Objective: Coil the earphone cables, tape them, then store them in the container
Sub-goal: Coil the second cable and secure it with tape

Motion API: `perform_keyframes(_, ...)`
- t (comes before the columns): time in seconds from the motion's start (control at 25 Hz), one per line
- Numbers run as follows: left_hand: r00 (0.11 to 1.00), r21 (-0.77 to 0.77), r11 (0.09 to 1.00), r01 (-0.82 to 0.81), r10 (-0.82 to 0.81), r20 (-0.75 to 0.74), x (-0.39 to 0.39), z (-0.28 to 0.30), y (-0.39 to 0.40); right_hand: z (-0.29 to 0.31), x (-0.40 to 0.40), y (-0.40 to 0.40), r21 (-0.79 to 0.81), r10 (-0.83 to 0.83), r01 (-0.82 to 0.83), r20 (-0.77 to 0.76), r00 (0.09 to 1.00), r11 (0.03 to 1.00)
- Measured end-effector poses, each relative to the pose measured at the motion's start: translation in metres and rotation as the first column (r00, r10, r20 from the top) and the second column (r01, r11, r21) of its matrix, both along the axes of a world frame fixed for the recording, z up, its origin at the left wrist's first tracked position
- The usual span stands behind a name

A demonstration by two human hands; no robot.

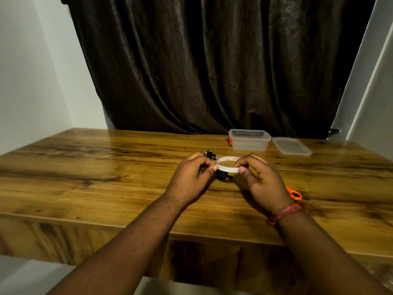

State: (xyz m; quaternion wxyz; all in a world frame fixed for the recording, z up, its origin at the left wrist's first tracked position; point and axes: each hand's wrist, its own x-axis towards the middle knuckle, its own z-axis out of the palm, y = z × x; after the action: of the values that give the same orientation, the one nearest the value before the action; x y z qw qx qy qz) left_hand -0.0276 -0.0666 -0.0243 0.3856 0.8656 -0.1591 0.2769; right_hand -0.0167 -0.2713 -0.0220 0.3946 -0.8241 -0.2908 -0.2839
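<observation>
At frame centre, above the grained wooden worktop [106,167], a thin white tape ring [227,165] with unreadable red lettering is pinched by the left hand [191,177] and right hand [261,184]; black coiled earphone cables [221,174] lie beneath.

Your forearms are bare, with no sleeves showing up to the frame's edge. Your right wrist wears a red thread band [284,213], wound round several times, with a small knot on the inner side. Your left hand [189,177] and right hand [261,182] wear no gloves or rings that show.
</observation>
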Motion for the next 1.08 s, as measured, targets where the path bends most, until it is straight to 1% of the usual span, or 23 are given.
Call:
perform_keyframes(0.08,1.0,-0.018,1.0,0.009,-0.01,-0.029,-0.002,0.001,-0.001,-0.001,0.001,-0.001,0.016,0.002,-0.001,-0.035,0.999,1.0)
perform_keyframes(0.12,0.998,-0.055,0.998,0.013,-0.016,-0.058,-0.004,0.002,-0.002,-0.001,0.002,-0.001,0.027,0.009,-0.008,-0.046,0.999,1.0)
perform_keyframes(0.2,0.986,-0.19,0.981,0.03,-0.059,-0.153,-0.008,0.005,-0.005,-0.001,0.002,0.0,0.058,0.029,-0.025,-0.072,0.997,0.998)
perform_keyframes(0.28,0.963,-0.306,0.951,0.042,-0.12,-0.243,-0.011,0.007,-0.006,-0.002,0.002,0.0,0.111,0.057,-0.043,-0.133,0.99,0.993)
perform_keyframes(0.32,0.952,-0.341,0.939,0.038,-0.137,-0.272,-0.012,0.007,-0.006,-0.004,0.003,0.0,0.163,0.081,-0.05,-0.19,0.978,0.985)
perform_keyframes(0.4,0.932,-0.418,0.908,0.027,-0.174,-0.317,-0.011,0.008,-0.003,-0.005,0.004,-0.001,0.321,0.16,-0.059,-0.296,0.942,0.945)
perform_keyframes(0.44,0.921,-0.468,0.884,0.022,-0.199,-0.334,-0.01,0.008,-0.002,-0.005,0.006,-0.002,0.406,0.202,-0.057,-0.323,0.925,0.912)
perform_keyframes(0.52,0.896,-0.576,0.817,0.012,-0.265,-0.357,-0.006,0.008,-0.001,-0.001,0.006,-0.003,0.536,0.262,-0.05,-0.328,0.908,0.843)
perform_keyframes(0.6,0.871,-0.691,0.723,0.012,-0.347,-0.348,-0.002,0.01,-0.001,0.003,0.003,0.0,0.653,0.347,-0.058,-0.323,0.88,0.755)
perform_keyframes(0.64,0.861,-0.731,0.682,0.022,-0.385,-0.333,-0.001,0.011,-0.001,0.005,0.002,0.001,0.687,0.388,-0.07,-0.321,0.864,0.723)
perform_keyframes(0.68,0.852,-0.763,0.645,0.038,-0.42,-0.312,-0.002,0.012,-0.002,0.004,0.002,0.001,0.693,0.419,-0.087,-0.327,0.847,0.716)
perform_keyframes(0.76,0.833,-0.822,0.565,0.07,-0.487,-0.263,-0.004,0.015,-0.002,0.002,0.001,0.002,0.642,0.44,-0.118,-0.37,0.818,0.758)
perform_keyframes(0.84,0.804,-0.878,0.469,0.089,-0.554,-0.215,-0.003,0.016,-0.001,0.002,0.0,0.003,0.644,0.466,-0.141,-0.367,0.805,0.752)
perform_keyframes(1.0,0.745,-0.954,0.276,0.115,-0.659,-0.101,0.0,0.018,0.003,0.007,0.001,0.007,0.768,0.57,-0.125,-0.344,0.747,0.628)
perform_keyframes(1.08,0.746,-0.963,0.233,0.136,-0.664,-0.055,0.0,0.019,0.004,0.006,0.003,0.006,0.811,0.625,-0.127,-0.329,0.708,0.571)
